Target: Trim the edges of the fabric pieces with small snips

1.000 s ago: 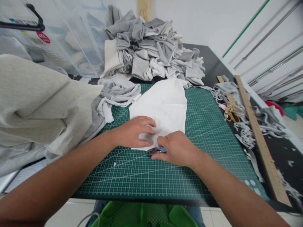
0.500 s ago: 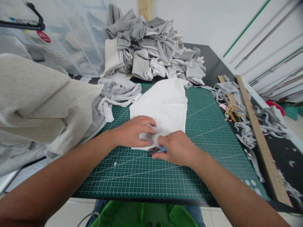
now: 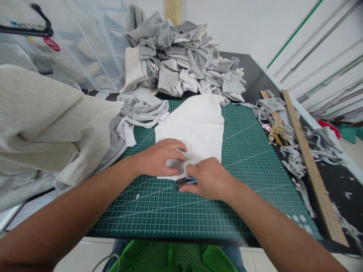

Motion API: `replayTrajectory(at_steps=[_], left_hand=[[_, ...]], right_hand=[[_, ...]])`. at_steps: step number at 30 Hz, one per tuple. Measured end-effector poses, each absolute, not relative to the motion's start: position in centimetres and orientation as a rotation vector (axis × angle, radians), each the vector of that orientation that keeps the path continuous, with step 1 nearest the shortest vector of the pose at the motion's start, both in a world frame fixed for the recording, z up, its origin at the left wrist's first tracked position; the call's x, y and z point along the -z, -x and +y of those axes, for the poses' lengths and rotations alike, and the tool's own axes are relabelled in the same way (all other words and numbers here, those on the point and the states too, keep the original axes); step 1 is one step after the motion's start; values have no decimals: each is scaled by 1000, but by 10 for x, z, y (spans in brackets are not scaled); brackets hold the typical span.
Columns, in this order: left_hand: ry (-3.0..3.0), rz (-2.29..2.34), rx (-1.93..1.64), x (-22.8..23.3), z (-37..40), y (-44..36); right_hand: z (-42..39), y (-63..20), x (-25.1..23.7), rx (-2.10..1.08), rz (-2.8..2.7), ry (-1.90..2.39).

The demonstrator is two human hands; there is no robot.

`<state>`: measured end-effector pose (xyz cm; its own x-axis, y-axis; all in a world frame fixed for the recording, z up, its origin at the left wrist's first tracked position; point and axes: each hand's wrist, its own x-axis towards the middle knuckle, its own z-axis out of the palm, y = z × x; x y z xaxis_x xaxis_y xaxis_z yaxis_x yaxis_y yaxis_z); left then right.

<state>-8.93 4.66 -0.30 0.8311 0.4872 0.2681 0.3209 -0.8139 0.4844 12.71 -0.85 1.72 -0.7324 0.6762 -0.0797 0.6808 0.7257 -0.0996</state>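
Blue-handled snips (image 3: 187, 181), small, mostly hidden in the right hand (image 3: 208, 177), fingers closed around them, tips at the near edge of the white fabric piece (image 3: 193, 128). Left hand (image 3: 159, 156) flat on that piece, fingers spread, thumb close to the blades. Risks, as judged: a nicked thumb if the snips run left; a crooked cut if the cloth creeps under light pressure. Fabric: white, soft, finely textured, flat, tapering at its far end, lying mid cutting mat (image 3: 244, 151) on the worktop. Beyond: grey garment heap (image 3: 181, 56), wooden ruler (image 3: 309, 158), gold scissors (image 3: 274, 135).
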Motion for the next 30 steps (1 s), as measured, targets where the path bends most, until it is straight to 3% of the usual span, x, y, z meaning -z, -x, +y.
replayTrajectory(at_steps=[30], left_hand=[[-2601,603,-535,4,46,89]], right_hand=[[-6,-129,-16,177,2930,-1108]])
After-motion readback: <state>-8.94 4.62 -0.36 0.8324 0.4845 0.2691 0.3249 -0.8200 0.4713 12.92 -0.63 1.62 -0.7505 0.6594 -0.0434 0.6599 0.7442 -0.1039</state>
